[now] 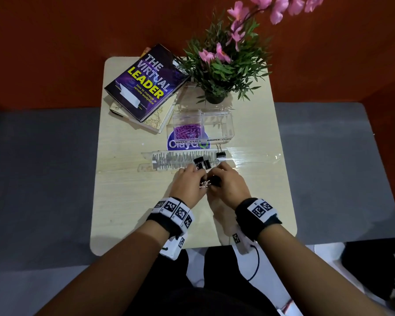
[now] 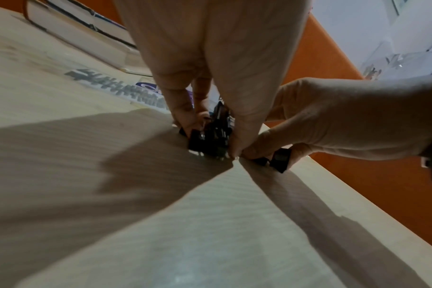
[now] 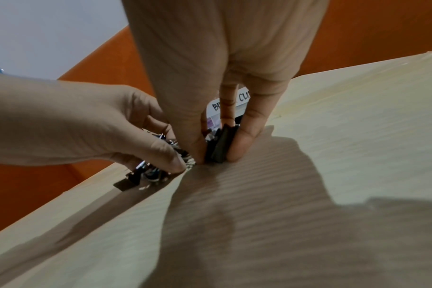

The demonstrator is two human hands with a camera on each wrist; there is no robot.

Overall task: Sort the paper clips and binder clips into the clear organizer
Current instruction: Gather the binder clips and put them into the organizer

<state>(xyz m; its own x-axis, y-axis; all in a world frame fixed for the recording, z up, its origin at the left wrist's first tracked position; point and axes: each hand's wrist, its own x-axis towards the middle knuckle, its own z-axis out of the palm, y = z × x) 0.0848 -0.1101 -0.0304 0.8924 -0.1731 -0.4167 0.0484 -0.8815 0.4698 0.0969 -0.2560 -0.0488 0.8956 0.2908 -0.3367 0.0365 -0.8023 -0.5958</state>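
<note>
My two hands meet at the middle of the table. The left hand (image 2: 211,141) pinches a bunch of black binder clips (image 2: 207,134) against the tabletop, their silver handles (image 1: 205,184) showing between my hands. The right hand (image 3: 218,154) pinches one black binder clip (image 3: 221,145) between thumb and fingers. More binder clips (image 1: 202,164) lie just beyond my fingertips, and one (image 1: 220,154) sits further right. The clear organizer (image 1: 224,133) stands behind them. Its left compartment holds purple paper clips (image 1: 187,132). I see nothing in the right compartment.
A stack of books (image 1: 146,85) lies at the table's back left. A potted plant (image 1: 217,74) with pink flowers stands at the back right, right behind the organizer. A taped strip (image 1: 169,159) and a round sticker (image 1: 187,144) mark the table (image 1: 128,201).
</note>
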